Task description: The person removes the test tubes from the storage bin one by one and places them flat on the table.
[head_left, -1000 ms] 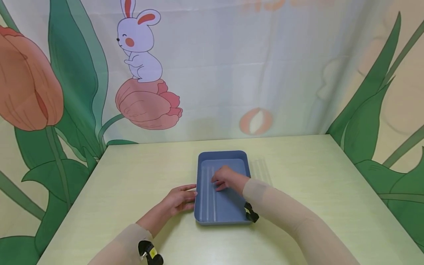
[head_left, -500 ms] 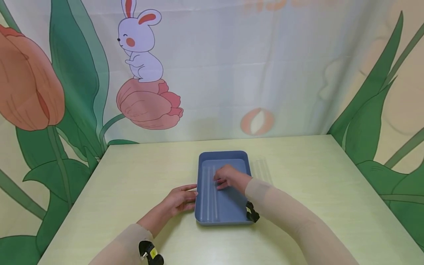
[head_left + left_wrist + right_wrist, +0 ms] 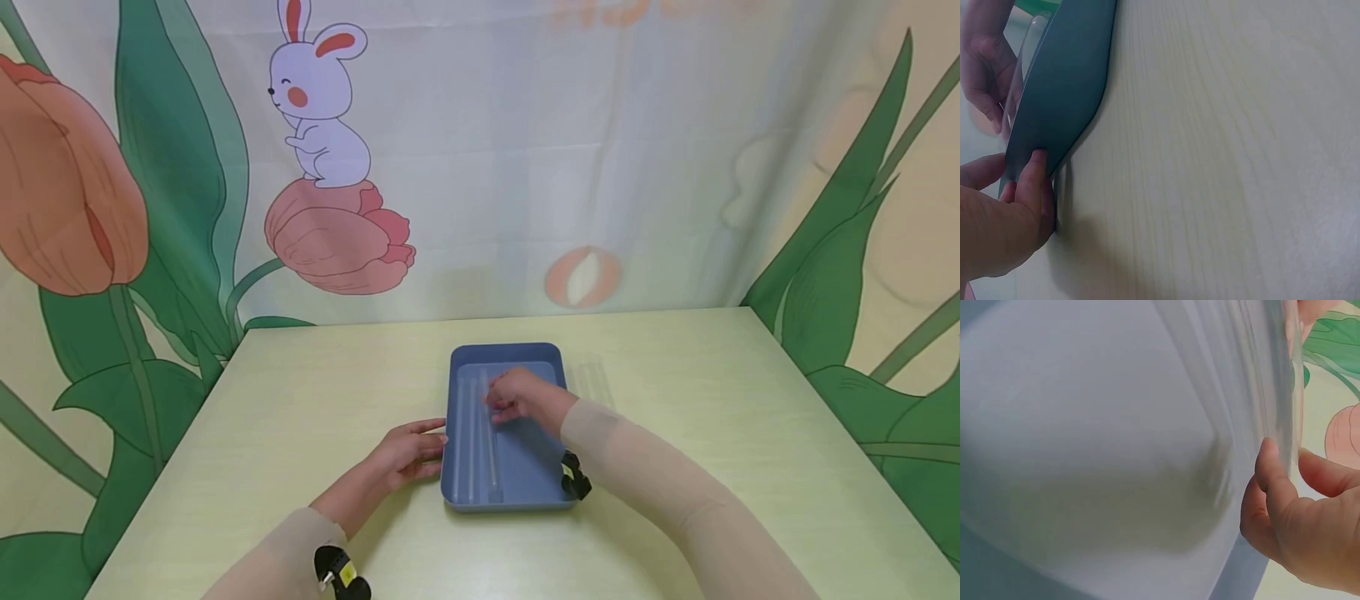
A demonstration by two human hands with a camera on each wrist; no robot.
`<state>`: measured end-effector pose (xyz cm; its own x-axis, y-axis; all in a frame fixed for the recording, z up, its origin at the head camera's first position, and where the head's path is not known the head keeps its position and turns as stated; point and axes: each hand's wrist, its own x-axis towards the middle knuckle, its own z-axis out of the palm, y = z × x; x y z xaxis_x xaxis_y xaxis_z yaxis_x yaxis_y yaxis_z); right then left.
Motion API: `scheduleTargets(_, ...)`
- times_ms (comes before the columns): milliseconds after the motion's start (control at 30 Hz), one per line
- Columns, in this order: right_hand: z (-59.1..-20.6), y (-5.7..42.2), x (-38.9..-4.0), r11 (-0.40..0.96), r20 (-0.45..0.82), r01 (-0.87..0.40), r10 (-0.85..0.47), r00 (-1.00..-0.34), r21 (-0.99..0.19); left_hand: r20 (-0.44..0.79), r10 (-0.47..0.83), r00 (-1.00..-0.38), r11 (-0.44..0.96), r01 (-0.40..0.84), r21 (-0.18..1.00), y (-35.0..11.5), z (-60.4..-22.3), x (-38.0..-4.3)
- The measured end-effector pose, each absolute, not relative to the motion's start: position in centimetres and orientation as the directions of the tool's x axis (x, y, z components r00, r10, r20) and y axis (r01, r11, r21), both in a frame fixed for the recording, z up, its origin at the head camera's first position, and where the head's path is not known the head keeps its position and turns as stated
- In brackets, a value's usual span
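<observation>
A blue rectangular tray point(image 3: 532, 487) lies on the table. My left hand point(image 3: 408, 454) rests fingertips against its left wall, the fingers mostly straight; in the left wrist view, the fingers point(image 3: 1036, 164) touch the outside of that wall. Over the tray my right hand point(image 3: 517, 396) pinches a long clear test tube point(image 3: 491, 458) between thumb and fingers. That tube slants a little, its near end by the tray's front wall. More clear tubes point(image 3: 467, 450) lie lengthwise along the left side of the tray. A rounded tube end point(image 3: 1040, 19) shows above the wall in the left wrist view.
Several faint clear tubes point(image 3: 596, 383) lie on the pale table point(image 3: 315, 400) just right of the tray. A printed cloth point(image 3: 480, 167) with a rabbit and tulips hangs behind the table. Black wrist cameras point(image 3: 573, 477) sit on both sleeves.
My right hand has shifted slightly right and toward the back, drawing the pinched tube away from the others at the left. The left hand keeps its place at the tray wall.
</observation>
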<state>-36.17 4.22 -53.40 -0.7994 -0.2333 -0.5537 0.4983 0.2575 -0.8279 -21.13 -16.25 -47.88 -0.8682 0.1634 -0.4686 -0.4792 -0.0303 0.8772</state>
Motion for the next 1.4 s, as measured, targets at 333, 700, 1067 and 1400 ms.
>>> scheduleTargets(333,-42.7,4.2,-29.5,0.303,-0.558,0.487,-0.224,-0.799,-0.819,-0.476,0.165,-0.864,-0.034,-0.487,0.873,-16.2,-47.9,-21.3)
scheduleTargets(700,-41.3,5.3,-29.5,0.293,-0.545,0.474,-0.245,-0.802,-0.830,-0.480,0.151,-0.864,-0.026,-0.489,0.872,-16.3,-48.0,-21.2)
scheduleTargets(1067,-39.7,6.5,-29.1,0.292,-0.527,0.454,-0.264,-0.808,-0.842,-0.479,0.148,-0.865,-0.017,-0.487,0.873,-16.2,-48.0,-21.1)
scheduleTargets(1400,-39.0,8.1,-28.8,0.336,-0.505,0.405,-0.303,-0.808,-0.850,-0.474,0.163,-0.865,-0.024,-0.484,0.875,-16.3,-48.1,-21.2)
